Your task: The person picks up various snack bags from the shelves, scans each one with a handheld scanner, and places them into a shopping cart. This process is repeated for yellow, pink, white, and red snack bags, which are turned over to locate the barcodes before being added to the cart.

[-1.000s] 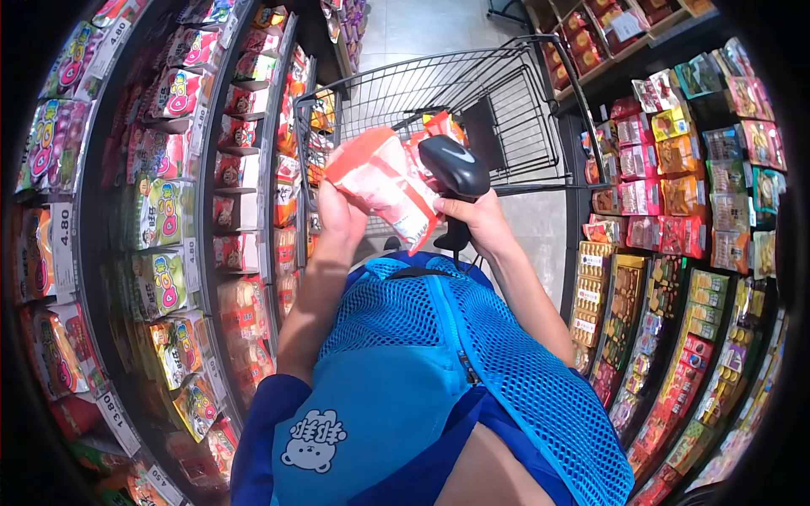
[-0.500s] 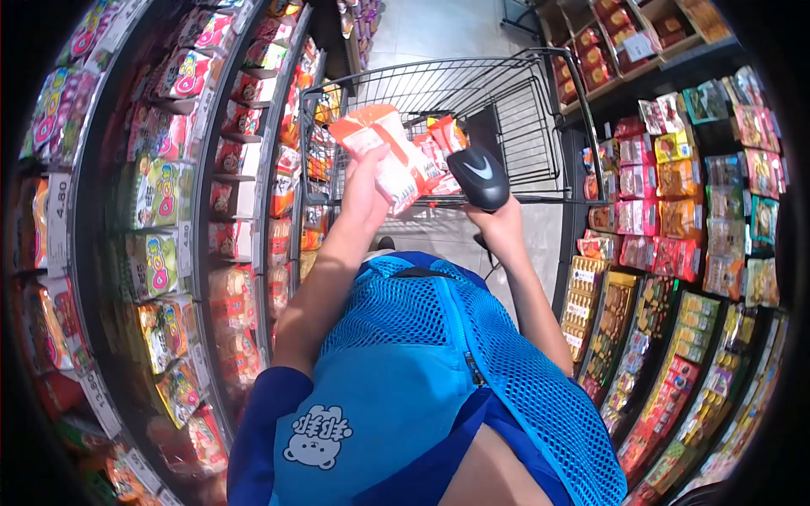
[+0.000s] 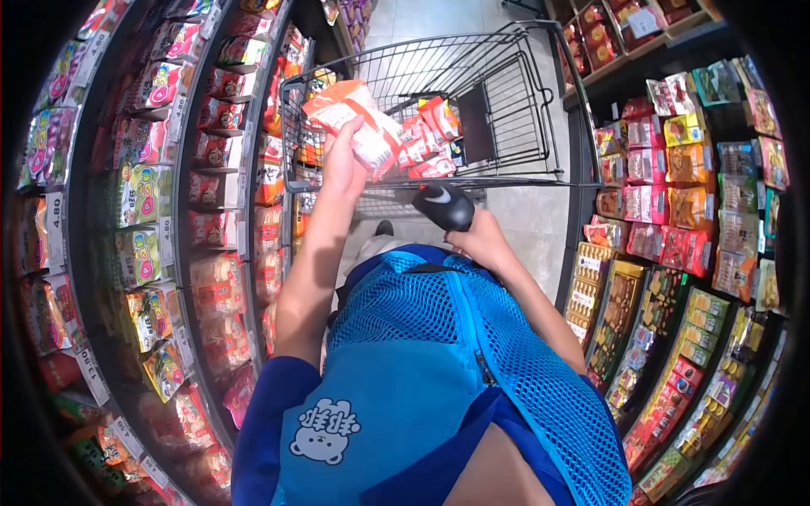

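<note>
A red and white snack bag (image 3: 364,126) is in my left hand (image 3: 344,160), whose fingers and thumb grip its lower left side over the near left part of the cart. My right hand (image 3: 483,242) is wrapped round the handle of a black handheld scanner (image 3: 445,205), just on the near side of the cart's rim. Inside the black wire cart (image 3: 527,180), several red and orange snack packs (image 3: 429,135) lie in the middle, to the right of the held bag.
Shelves of bagged sweets (image 3: 143,192) with price labels line the left side. On the right hang colourful snack packets (image 3: 666,177), with boxed rows (image 3: 607,312) below them. Wooden bins (image 3: 629,34) stand at the upper right. Grey tiled floor (image 3: 422,17) shows beyond the cart.
My left hand and the bag have shifted slightly left and up. The scanner, in my right hand, has moved down and left, away from the snack packs, which now show more fully.
</note>
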Tool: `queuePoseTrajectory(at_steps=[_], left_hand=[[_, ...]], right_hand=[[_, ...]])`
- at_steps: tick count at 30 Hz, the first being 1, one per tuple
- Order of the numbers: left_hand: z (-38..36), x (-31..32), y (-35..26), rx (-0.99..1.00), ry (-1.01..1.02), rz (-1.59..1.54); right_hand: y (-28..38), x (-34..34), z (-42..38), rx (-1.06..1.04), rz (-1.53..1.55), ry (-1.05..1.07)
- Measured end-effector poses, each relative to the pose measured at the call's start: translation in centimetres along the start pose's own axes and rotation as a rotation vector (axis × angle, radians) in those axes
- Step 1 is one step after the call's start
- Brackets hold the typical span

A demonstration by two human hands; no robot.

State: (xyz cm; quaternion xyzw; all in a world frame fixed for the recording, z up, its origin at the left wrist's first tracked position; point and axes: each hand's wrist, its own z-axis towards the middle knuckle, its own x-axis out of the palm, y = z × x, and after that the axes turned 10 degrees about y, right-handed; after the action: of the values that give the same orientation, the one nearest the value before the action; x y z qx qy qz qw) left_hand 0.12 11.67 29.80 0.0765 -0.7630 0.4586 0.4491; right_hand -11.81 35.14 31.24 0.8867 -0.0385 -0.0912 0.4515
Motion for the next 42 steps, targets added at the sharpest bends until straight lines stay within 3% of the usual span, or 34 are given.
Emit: queuePoseTrajectory(at_steps=[2,6,15,20,22,25,27,28,29,31,34,35,37,39,42], left_hand=[[-0.2,0.6,0.3,-0.008,0.022,0.027],[-0.3,1.6,0.8,0.007,0.027,0.033],[1.1,-0.5,3.7,-0.019,-0.011,0.134],[3.8,-8.5,10.9,-0.189,-0.121,0.195],[4.8,-8.3,12.9,-0.233,-0.149,0.196],[7.2,-6.6,15.8,-0.275,-0.048,0.147],[8.5,-6.5,17.0,-0.513,-0.162,0.436],[9.4,-8.5,19.2,-0.450,-0.173,0.572],[9.9,-10.3,20.6,-0.308,-0.058,0.801],[7.5,-10.1,20.9,-0.159,-0.049,1.482],[2.6,-8.8,19.3,-0.238,0.249,2.162],[1.2,-8.9,19.2,-0.094,0.324,2.214],[1.4,-9.8,19.7,-0.388,0.369,2.225],[0.9,-9.8,19.6,-0.494,0.357,2.149],[-2.2,-9.4,19.6,-0.275,0.274,2.050]], right_hand=[[3.1,0.0,-0.6,-0.113,0.085,0.041],[7.2,-1.0,-2.3,-0.133,0.054,-0.002],[3.2,-2.7,-2.6,-0.259,0.099,-0.087],[-4.8,-3.7,-5.0,-0.178,0.062,-0.347],[-8.5,-4.0,-6.5,-0.097,0.066,-0.460],[-10.9,-4.6,-9.7,0.197,0.377,-0.465],[-12.0,-4.7,-11.0,0.225,0.408,-0.513],[-12.4,-4.9,-11.2,0.233,0.419,-0.532],[-12.7,-5.1,-11.2,0.202,0.411,-0.537],[-13.7,-5.7,-10.7,0.137,0.392,-0.537],[-15.0,-7.3,-7.6,-0.032,0.107,-0.567],[-13.1,-8.1,-6.9,0.097,0.014,-0.537],[-13.2,-10.1,-3.7,0.068,-0.062,-0.377],[-12.1,-10.8,-0.7,-0.084,-0.068,-0.323],[-11.1,-11.3,2.7,-0.155,-0.219,-0.259]])
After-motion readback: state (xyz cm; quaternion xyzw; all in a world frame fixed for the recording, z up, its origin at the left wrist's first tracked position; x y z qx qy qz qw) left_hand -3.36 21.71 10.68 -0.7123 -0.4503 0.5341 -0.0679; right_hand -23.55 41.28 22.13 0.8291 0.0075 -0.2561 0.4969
